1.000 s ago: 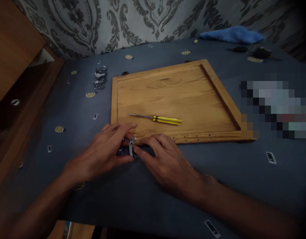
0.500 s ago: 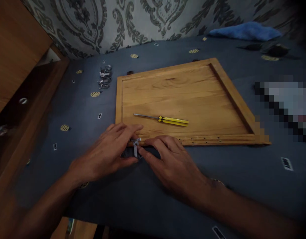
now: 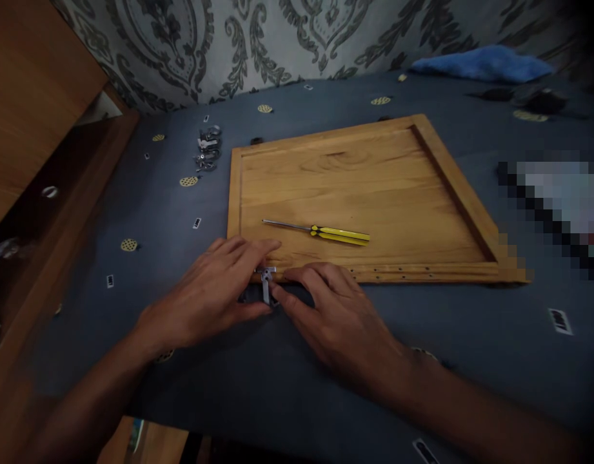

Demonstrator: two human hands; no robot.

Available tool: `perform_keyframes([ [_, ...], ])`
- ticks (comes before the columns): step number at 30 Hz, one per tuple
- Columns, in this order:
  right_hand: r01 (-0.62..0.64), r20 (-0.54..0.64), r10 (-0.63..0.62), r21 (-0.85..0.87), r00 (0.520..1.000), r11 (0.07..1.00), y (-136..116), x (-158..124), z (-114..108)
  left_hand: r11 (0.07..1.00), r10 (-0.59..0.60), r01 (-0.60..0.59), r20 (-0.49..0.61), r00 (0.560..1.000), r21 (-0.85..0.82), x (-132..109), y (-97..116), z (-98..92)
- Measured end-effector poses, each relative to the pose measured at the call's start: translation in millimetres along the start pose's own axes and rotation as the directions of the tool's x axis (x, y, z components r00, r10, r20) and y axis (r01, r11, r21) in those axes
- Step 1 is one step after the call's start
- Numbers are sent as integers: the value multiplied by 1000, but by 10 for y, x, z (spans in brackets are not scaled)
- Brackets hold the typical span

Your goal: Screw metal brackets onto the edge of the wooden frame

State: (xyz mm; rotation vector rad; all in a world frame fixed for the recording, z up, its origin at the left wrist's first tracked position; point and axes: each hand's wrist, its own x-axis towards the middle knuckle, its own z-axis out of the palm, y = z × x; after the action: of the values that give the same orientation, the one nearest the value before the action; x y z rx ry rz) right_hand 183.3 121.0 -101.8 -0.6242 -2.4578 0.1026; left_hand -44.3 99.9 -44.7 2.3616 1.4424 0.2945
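A wooden framed panel (image 3: 355, 174) lies flat on a blue patterned cloth. A small metal hinge (image 3: 267, 283) sits against the panel's near edge by its left corner. My left hand (image 3: 214, 293) curls round the hinge from the left, fingers over the panel's edge and thumb below. My right hand (image 3: 335, 316) pinches it from the right with thumb and forefinger. A yellow-handled screwdriver (image 3: 320, 232) rests on the panel just beyond my hands. A row of small holes runs along the panel's near edge to the right.
A pile of metal hinges (image 3: 207, 147) lies left of the panel's far corner. A blue cloth (image 3: 480, 63) and dark items (image 3: 533, 100) sit at the far right. Wooden furniture (image 3: 35, 129) stands at the left. A blurred patch covers the right.
Both hands stay on the hinge at the panel's edge. The view has shifted slightly, so everything sits a little further right in the picture.
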Motion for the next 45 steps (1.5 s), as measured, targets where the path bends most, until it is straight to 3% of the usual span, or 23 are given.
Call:
perform_keyframes([
  [15,48,14,-48,-5,999,999,29,10,20,999,17,-17,-7,1000,-49,-19,-3,15],
  [32,59,-30,-59,-1,998,998,40,1,5,995,-51,49,-17,999,-85,-40,-21,42],
  [45,57,-19,-57,34,998,998,54,-14,-2,987,-19,16,-19,1000,-162,-21,-38,44],
])
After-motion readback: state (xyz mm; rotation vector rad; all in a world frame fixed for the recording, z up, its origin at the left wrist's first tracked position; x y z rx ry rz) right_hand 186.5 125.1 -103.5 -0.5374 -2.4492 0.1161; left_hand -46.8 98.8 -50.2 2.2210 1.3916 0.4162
